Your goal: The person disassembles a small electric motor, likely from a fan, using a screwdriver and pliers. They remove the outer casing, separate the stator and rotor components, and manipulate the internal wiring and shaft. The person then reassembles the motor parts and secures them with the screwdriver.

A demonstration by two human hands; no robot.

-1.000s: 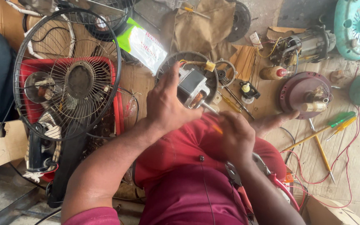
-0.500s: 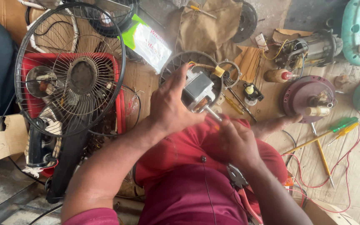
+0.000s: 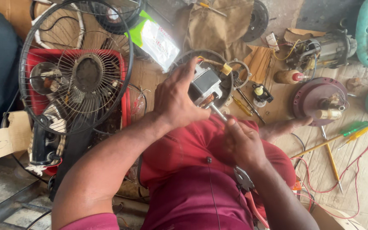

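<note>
Head view showed the left hand (image 3: pixel 177 104) clamped around a small grey metal fan motor (image 3: pixel 204 85) held above the lap, while the right hand (image 3: pixel 242 145) pinched its protruding steel shaft (image 3: pixel 218 113). Risk: the slim shaft could slip through the fingertips, dropping the motor onto the round black stator ring (image 3: pixel 226 91) underneath.

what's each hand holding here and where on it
The left hand holds a small grey motor by its body. The right hand has its grip on the tip of the motor's metal shaft.
</note>
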